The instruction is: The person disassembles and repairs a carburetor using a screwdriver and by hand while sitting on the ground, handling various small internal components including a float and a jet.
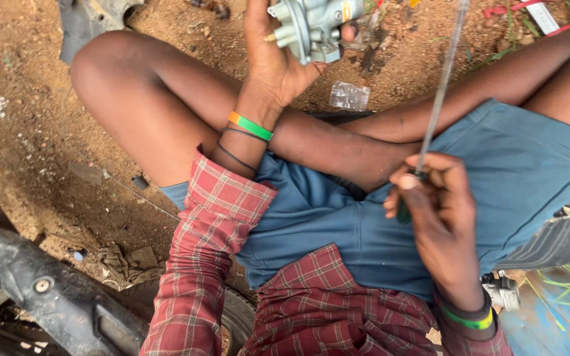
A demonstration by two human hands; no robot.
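**Small part held high, long blade swinging**

My left hand (278,53) grips the grey metal carburettor (315,25) up above my knees, over the dirt ground (28,132). My right hand (437,211) is closed around a long screwdriver (438,99). I judge the shaft could slip off and jab my palm, or the part could drop into grit.

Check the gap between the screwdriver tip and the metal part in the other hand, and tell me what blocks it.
Nothing visible blocks it. The screwdriver in the right hand points up beside the grey metal part held by the left hand; its tip leaves the frame.
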